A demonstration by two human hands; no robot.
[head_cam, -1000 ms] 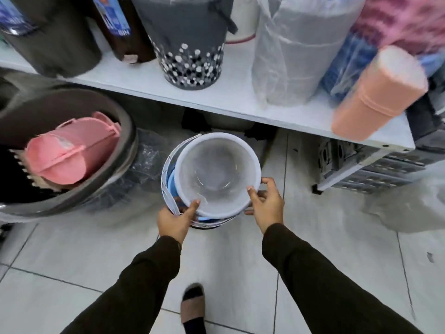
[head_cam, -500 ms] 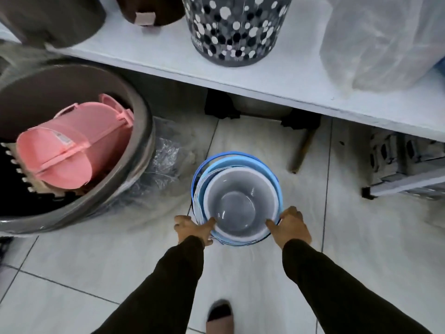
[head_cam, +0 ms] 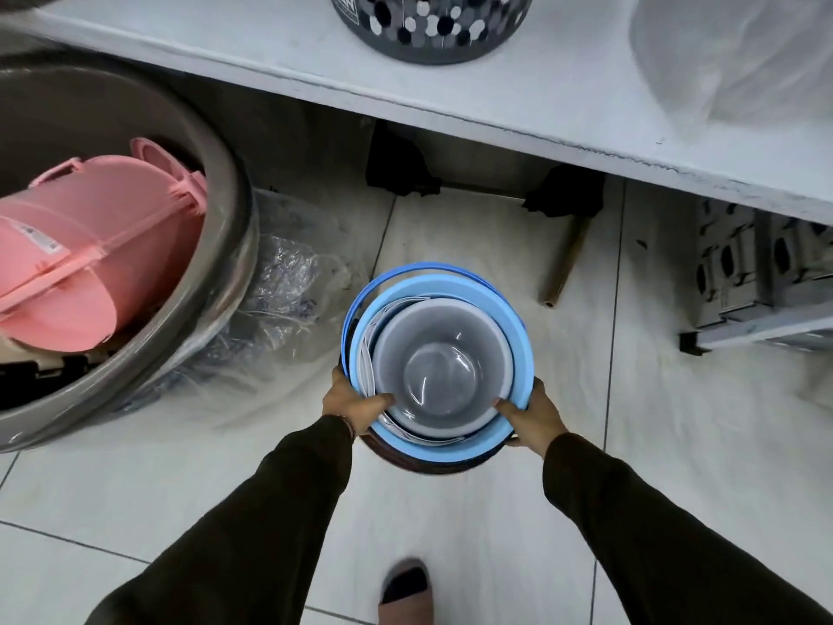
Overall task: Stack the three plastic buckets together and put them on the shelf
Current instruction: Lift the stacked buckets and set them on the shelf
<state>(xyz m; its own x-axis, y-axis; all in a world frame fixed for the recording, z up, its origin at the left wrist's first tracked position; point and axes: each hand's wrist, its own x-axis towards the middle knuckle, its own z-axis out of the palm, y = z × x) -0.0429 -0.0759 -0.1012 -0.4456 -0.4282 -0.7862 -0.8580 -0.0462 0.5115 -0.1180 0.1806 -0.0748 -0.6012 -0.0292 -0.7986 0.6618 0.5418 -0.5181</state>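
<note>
A grey bucket (head_cam: 444,367) sits nested inside a light-blue bucket (head_cam: 509,327), and a dark bucket (head_cam: 432,464) shows just beneath them near the tiled floor. My left hand (head_cam: 356,403) grips the stack's left rim, thumb inside. My right hand (head_cam: 532,415) grips the right rim the same way. The white shelf (head_cam: 496,101) runs across the top of the view, above and beyond the buckets.
A spotted grey bin (head_cam: 432,24) and a plastic-wrapped item (head_cam: 739,56) stand on the shelf. At left a big grey tub (head_cam: 225,245) holds a pink bin (head_cam: 90,245), with crumpled plastic beside it. A metal tube (head_cam: 563,263) lies under the shelf. My foot (head_cam: 405,588) is below.
The grey bucket went from tilted above the blue one to seated inside it. Both hands moved down to the stack's rim, and the view dropped closer to the floor.
</note>
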